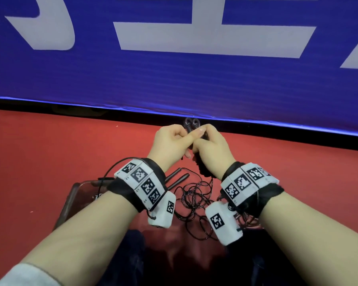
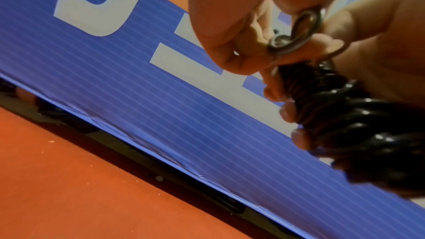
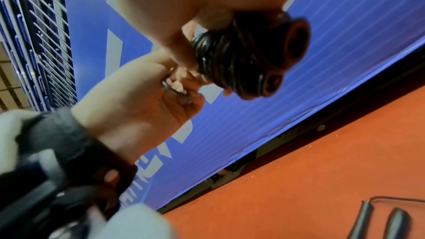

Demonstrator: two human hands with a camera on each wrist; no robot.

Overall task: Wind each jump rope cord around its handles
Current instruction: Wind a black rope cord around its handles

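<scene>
I hold one jump rope upright in front of me, its glossy black cord (image 2: 345, 124) wound thickly round both handles. My right hand (image 1: 211, 147) grips this wound bundle (image 3: 243, 57), whose two handle ends (image 3: 296, 41) point down. My left hand (image 1: 174, 139) pinches the metal loops (image 1: 192, 122) at the top of the handles; one loop (image 2: 296, 32) shows between its fingers. A second jump rope lies on the red floor below my wrists: two dark handles (image 1: 177, 178) side by side and a loose tangle of cord (image 1: 194, 199).
A blue banner with white lettering (image 1: 174, 69) stands just beyond my hands, with a dark gap (image 1: 70, 106) under it. A brownish clear case (image 1: 74, 199) lies on the red floor (image 1: 50, 151) at my left. A wire rack (image 3: 39, 43) shows beside the banner.
</scene>
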